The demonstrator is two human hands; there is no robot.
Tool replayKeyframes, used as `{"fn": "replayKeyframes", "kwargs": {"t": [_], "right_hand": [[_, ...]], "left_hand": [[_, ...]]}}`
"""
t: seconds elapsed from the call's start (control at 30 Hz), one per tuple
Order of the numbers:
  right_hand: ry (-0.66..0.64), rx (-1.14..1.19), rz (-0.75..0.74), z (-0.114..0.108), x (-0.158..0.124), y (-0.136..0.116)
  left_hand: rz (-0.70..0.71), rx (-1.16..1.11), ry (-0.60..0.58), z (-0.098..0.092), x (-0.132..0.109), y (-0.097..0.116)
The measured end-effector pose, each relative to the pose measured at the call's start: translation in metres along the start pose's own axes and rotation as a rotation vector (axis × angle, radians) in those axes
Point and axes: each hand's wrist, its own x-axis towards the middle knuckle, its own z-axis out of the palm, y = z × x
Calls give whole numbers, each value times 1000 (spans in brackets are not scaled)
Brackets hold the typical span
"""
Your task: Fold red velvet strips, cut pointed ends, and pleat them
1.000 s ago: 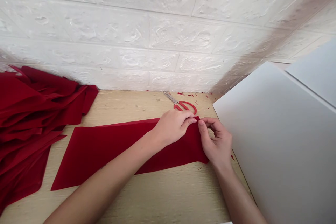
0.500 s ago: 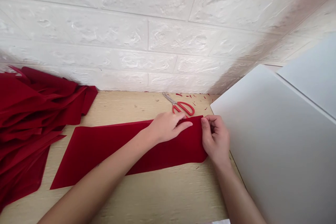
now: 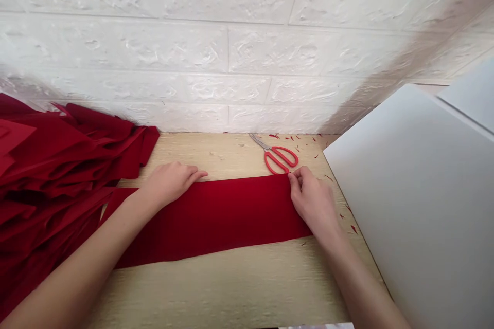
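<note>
Wood-grain tabletop (image 3: 231, 293) bears a red fabric heap (image 3: 65, 180) at left and a red fabric panel (image 3: 227, 216), lying flat. Left hand (image 3: 172, 182): at panel's far edge; grip cannot be told. Right hand (image 3: 314, 200): pinching far right corner. Red-handled scissors (image 3: 267, 150): just beyond. Step, judged: straightening that edge; next move calls for a steady corner.

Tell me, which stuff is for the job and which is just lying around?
Seems part of the job:
strip, pinched by the right hand
left hand, at its edge

Seems just lying about, unheld:
scissors
cloth pile
scraps
</note>
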Motion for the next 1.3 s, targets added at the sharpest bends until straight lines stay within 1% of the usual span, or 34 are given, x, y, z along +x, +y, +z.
{"fn": "replayKeyframes", "kwargs": {"t": [0.1, 0.17, 0.23, 0.3, 0.33, 0.4, 0.43, 0.5, 0.53, 0.6, 0.67, 0.77, 0.87, 0.97, 1.07, 1.13, 1.2, 1.3], "right_hand": [[-71, -192, -6, 0, -3, -12], [-81, -274, 2, 1, -6, -18], [-85, -320, 15, 1, -9, -21], [-94, -347, 25, 2, -11, -22], [-97, -358, 25, 3, -12, -22], [-99, -377, 26, 3, -14, -23], [-100, -387, 28, 3, -14, -24], [-102, -409, 35, 3, -15, -25], [-105, -421, 42, 2, -15, -26], [-101, -449, 54, 2, -15, -27], [-86, -477, 61, 1, -15, -28], [-82, -496, 58, 1, -14, -28], [-74, -486, 40, 1, -14, -27], [-44, -486, 28, 4, -15, -24], [-36, -482, 34, 5, -15, -22], [-37, -474, 38, 5, -15, -23], [-46, -475, 44, 4, -15, -24], [-65, -485, 62, 3, -14, -25]], "left_hand": [[-50, 80, 85, 8, 1, -16], [-72, 94, 135, 11, 2, -19], [-92, 108, 200, 11, 1, -16], [-81, 103, 288, 11, -6, -6], [-49, 81, 342, 12, -12, 2], [76, -6, 454, 15, -25, 25], [159, -54, 487, 19, -32, 38], [316, -101, 450, 27, -42, 64], [358, -116, 411, 32, -45, 75], [365, -150, 330, 41, -47, 90], [317, -187, 268, 48, -46, 92], [241, -217, 225, 51, -44, 77], [172, -192, 206, 50, -47, 51], [105, -149, 197, 50, -54, 17], [-2, -121, 221, 53, -65, -21], [-55, -128, 232, 55, -72, -43], [-76, -155, 226, 56, -77, -57], [-96, -292, 234, 55, -82, -67]]}}
